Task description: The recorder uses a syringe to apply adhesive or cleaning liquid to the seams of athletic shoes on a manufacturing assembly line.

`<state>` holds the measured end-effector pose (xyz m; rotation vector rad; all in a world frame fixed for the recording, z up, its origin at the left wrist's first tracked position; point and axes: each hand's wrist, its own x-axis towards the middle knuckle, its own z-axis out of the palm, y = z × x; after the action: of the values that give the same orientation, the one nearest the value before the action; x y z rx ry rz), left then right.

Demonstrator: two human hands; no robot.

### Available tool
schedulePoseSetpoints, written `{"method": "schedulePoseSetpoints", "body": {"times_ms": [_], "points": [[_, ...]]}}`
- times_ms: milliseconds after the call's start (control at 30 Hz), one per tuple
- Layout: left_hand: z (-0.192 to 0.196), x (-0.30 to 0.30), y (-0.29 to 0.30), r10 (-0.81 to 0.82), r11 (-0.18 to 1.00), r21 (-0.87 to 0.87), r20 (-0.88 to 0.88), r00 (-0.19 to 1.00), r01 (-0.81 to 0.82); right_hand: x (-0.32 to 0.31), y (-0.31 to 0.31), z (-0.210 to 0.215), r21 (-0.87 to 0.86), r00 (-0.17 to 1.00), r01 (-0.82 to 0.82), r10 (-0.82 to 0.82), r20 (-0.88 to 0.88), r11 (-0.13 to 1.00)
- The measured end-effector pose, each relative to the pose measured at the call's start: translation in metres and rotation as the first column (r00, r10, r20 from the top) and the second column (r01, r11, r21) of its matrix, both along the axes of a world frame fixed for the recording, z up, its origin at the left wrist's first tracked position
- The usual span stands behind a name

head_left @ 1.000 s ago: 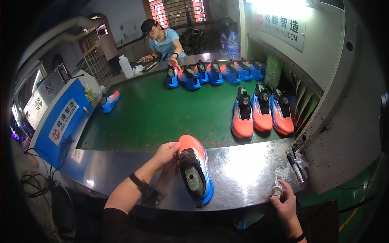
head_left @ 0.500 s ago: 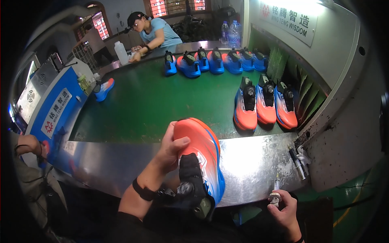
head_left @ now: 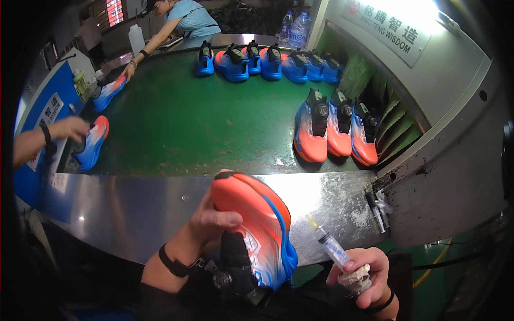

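Head view
- Left grip [head_left: 206, 220]: clamped on the toe of one shoe [head_left: 262, 235], thumb across the upper; lower middle of frame.
- Shoe, held: coral, white and blue, toe up, tilted so the sole edge faces right, seemingly to present that edge to the other hand.
- Right grip [head_left: 372, 275]: closed on a syringe [head_left: 334, 251] and a whitish wad [head_left: 355, 279] at its rear; lower right.
- Syringe: needle end angled up and left toward the shoe, apart from it; wad perhaps there to cushion the thumb.
- Relation: shoe inside the left grip, left of the right grip and not touching it.
- Worktop [head_left: 134, 206]: metal, beyond the shoe; second syringe [head_left: 376, 212] at its right end, probably within easy reach.
- Belt [head_left: 182, 134]: green, mid-frame; three shoes [head_left: 310, 134] at right, toes nearer; seven-shoe row [head_left: 271, 65] along top, heels nearer, presumably ranked for order.
- Co-worker's hand [head_left: 128, 70], upper left: at a blue-coral shoe [head_left: 108, 93].
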<state>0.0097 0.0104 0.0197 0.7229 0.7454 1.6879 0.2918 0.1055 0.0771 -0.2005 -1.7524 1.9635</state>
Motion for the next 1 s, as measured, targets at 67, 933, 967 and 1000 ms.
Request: {"method": "schedulePoseSetpoints", "body": {"times_ms": [67,933,967,1000], "points": [[-0.003,0.002,-0.004,0.044,0.999,0.015,0.049,0.998,-0.045,-0.013,-0.010,0.009,-0.119,0.993,0.018,-0.031,-0.112,0.993],[-0.009,-0.003,-0.015,0.087,0.960,0.272,-0.497,0.864,0.060,-0.061,-0.016,0.032,-0.019,0.994,-0.112,0.111,-0.023,0.994],[-0.009,-0.003,-0.015,0.083,0.962,0.268,-0.479,0.874,0.055,-0.060,-0.016,0.032,-0.020,0.994,-0.109,0.109,-0.022,0.994],[-0.009,-0.003,-0.015,0.073,0.964,0.259,-0.468,0.881,0.057,-0.060,-0.017,0.033,-0.023,0.996,-0.092,0.092,-0.016,0.995]]}}
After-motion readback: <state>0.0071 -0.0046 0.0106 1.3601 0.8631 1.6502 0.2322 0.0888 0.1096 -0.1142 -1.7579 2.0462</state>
